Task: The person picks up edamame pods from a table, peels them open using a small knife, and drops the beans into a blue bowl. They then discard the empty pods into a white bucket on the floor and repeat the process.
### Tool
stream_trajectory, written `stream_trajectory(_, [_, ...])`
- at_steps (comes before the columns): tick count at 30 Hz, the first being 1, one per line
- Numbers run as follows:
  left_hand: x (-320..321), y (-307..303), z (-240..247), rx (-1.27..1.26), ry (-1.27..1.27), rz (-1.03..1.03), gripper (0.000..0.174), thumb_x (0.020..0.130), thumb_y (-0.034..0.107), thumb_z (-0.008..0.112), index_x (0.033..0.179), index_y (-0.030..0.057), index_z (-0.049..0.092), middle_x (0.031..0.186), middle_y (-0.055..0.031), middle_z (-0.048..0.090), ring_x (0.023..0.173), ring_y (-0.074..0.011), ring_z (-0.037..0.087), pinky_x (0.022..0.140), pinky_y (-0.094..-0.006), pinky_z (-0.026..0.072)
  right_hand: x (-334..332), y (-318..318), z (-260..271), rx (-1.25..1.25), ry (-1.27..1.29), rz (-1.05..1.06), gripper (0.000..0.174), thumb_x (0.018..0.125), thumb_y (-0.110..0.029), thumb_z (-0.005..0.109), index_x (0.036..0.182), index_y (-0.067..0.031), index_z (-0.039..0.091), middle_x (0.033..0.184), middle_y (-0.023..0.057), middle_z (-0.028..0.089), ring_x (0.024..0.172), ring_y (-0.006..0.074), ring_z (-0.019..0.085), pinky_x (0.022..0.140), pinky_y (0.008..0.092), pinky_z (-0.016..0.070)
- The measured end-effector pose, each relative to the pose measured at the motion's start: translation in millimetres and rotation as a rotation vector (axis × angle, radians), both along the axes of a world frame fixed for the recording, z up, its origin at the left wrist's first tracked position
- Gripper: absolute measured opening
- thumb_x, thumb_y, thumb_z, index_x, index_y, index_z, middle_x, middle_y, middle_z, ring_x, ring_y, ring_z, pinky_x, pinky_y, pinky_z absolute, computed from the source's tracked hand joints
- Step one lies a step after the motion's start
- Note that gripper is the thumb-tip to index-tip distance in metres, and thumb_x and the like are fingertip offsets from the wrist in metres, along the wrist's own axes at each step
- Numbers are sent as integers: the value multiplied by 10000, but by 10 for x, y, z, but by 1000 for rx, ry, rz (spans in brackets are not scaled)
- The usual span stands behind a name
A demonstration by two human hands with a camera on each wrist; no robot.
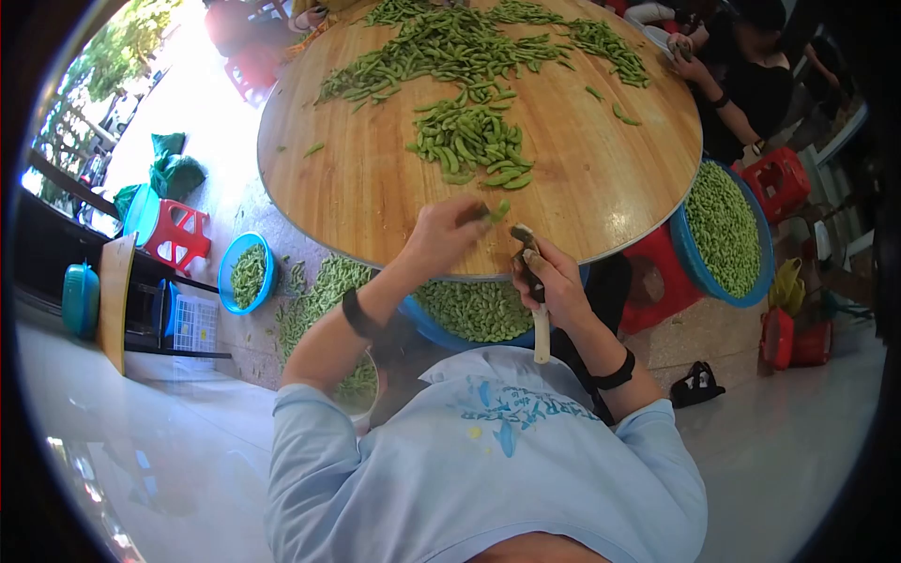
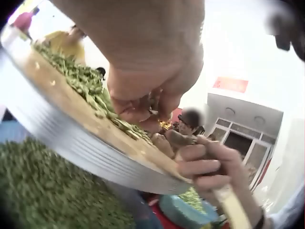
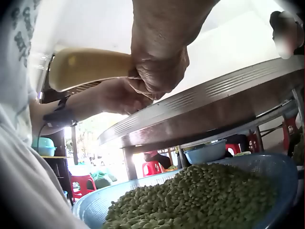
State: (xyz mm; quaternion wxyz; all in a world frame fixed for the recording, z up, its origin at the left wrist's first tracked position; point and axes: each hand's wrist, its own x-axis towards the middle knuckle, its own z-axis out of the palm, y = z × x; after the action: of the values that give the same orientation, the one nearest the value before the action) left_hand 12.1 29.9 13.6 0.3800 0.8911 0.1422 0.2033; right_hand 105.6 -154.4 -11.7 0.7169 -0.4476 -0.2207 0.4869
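My left hand (image 1: 441, 235) is blurred over the near edge of the round wooden table, its fingertips pinching a green soybean pod (image 1: 503, 208). Just to the right, my right hand (image 1: 554, 278) grips a tool with a cream-coloured handle (image 1: 542, 336), which points down toward my shirt; its working end is hidden by the fingers. Dark material covers some of the right fingertips. In the right wrist view the handle (image 3: 90, 69) looks broad and rounded. A small heap of pods (image 1: 467, 139) lies ahead of both hands, with a larger pile (image 1: 441, 52) farther back.
Below the table edge sits a blue basin (image 3: 281, 179) of shelled green beans (image 3: 190, 195). Another bean-filled basin (image 1: 768, 246) stands at right by red stools (image 1: 779, 183). Pods lie on the floor (image 1: 324, 300) at left, near a small blue basin (image 1: 269, 272). Someone (image 1: 751, 80) sits across at right.
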Motion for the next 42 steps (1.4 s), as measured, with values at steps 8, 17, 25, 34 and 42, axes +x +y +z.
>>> stream_trajectory(8, [-214,-241,-49,-932,11,-117,205,842,39,637,1039,-16,642,766,-22,640,593,-52,541,495,-181,391,-55,-22,42,108,190,107,303,968,-170,445,1246,-50,462,826,41,483,576,87,437,398,181,333])
stream_trajectory(17, [-268,-274,-22,-842,-14,-96,199,840,15,623,1036,2,656,753,33,581,596,-23,473,494,-183,361,-125,-54,99,150,294,150,327,971,-170,436,1274,-49,447,810,57,481,554,82,417,397,179,333])
stream_trajectory(25, [-259,-217,-150,-1136,-68,-175,213,828,16,644,1041,20,646,812,-18,623,604,-84,539,497,-206,388,-177,-39,145,94,291,59,288,955,-130,469,1230,-50,495,780,52,503,531,72,402,391,178,339])
stream_trajectory(34, [-278,-262,-125,-1346,-42,-273,205,846,49,632,1050,27,615,783,-17,615,655,-129,586,515,-280,427,-138,-64,146,169,463,130,242,959,-183,507,1164,-55,518,782,58,507,528,77,400,394,184,342])
stream_trajectory(42, [-333,-292,7,227,-320,-231,183,887,93,602,1020,-32,613,782,-42,633,642,-101,583,506,-282,433,-188,-25,53,121,500,90,183,969,-204,491,1040,-45,549,796,69,522,531,81,410,395,188,344])
